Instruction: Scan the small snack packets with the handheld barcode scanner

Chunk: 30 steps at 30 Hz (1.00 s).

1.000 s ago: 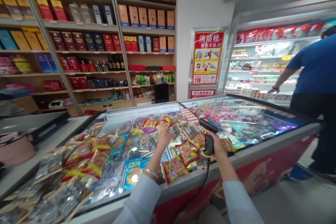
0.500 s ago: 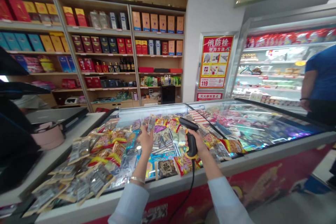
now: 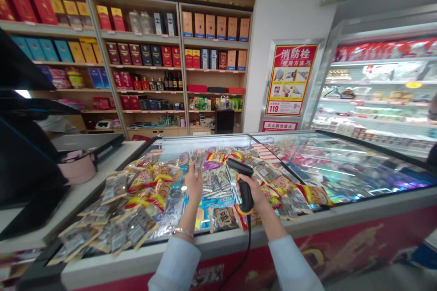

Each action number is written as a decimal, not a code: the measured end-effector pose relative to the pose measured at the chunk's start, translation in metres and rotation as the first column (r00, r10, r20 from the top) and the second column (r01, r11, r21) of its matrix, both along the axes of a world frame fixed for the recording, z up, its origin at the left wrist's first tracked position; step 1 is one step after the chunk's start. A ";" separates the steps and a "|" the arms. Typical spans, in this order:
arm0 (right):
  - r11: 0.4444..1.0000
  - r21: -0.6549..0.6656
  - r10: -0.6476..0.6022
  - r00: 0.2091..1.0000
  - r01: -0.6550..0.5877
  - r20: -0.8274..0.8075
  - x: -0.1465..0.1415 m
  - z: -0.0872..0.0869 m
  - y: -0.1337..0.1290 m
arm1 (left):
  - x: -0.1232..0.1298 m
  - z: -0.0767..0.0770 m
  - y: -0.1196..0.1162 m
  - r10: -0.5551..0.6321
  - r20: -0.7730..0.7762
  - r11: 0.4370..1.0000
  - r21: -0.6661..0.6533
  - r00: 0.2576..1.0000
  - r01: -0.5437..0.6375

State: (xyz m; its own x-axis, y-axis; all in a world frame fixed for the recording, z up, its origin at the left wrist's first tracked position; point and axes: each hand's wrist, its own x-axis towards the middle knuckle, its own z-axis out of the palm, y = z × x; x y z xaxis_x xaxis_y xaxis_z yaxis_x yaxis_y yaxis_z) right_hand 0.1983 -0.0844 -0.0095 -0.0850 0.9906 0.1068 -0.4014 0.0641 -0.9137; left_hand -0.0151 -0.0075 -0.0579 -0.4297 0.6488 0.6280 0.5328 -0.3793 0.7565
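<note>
My left hand (image 3: pixel 194 185) is closed on a small clear-and-grey snack packet (image 3: pixel 199 160), held upright above the freezer's glass top. In my right hand (image 3: pixel 255 189) is a black barcode scanner (image 3: pixel 246 193) with yellow trim, its head pointing left toward the packet. A black cord (image 3: pixel 248 245) hangs from the scanner's grip. To the left of my left hand lies a heap of grey snack packets (image 3: pixel 116 232) and red-and-yellow snack bags (image 3: pixel 160 193). A dark packet with a large printed character (image 3: pixel 223 219) lies between my forearms.
A chest freezer (image 3: pixel 300 232) with a glass lid spans the front. At left stand a counter (image 3: pixel 112 163), a pink bucket (image 3: pixel 78 170) and a dark monitor (image 3: pixel 23 159). Behind are shelves of boxed goods (image 3: pixel 146 56) and a lit refrigerated display (image 3: pixel 382 95).
The view has swung slightly left, so the scene sits further right, and the person in blue has mostly left the frame. Both hands keep their hold, with the scanner slightly closer to the packet.
</note>
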 end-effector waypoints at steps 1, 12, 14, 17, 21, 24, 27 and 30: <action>1.000 0.001 -0.005 1.000 0.005 -0.001 0.000 -0.001 0.001 | 0.000 -0.001 0.000 -0.005 0.011 1.000 0.004 1.000 0.005; 0.999 0.022 0.034 0.999 -0.034 -0.009 -0.004 0.000 0.002 | 0.001 0.001 -0.003 -0.059 0.044 0.998 0.015 0.997 0.058; 0.999 0.025 0.041 0.999 -0.041 -0.012 -0.004 0.001 0.001 | 0.002 0.004 -0.005 -0.054 0.044 0.999 -0.004 0.998 0.054; 0.998 0.037 0.051 0.999 -0.051 -0.015 -0.003 0.002 0.000 | 0.002 0.005 -0.006 -0.044 0.034 0.999 -0.028 0.998 0.045; 0.998 0.037 0.047 0.999 -0.047 -0.009 -0.004 0.003 0.000 | 0.001 0.002 -0.004 -0.041 0.019 0.999 -0.030 0.999 0.042; 0.999 0.026 0.044 0.999 -0.044 -0.008 -0.004 0.002 -0.001 | 0.000 -0.002 -0.001 -0.046 0.023 0.998 -0.045 0.999 0.047; 0.999 0.009 0.038 0.999 -0.038 -0.006 -0.004 0.000 0.000 | 0.001 -0.003 -0.001 -0.054 0.039 0.996 -0.070 0.998 0.056; 1.000 -0.012 0.021 1.000 -0.021 -0.004 -0.004 -0.003 0.000 | 0.003 0.000 -0.005 -0.066 0.056 0.996 -0.057 0.996 0.070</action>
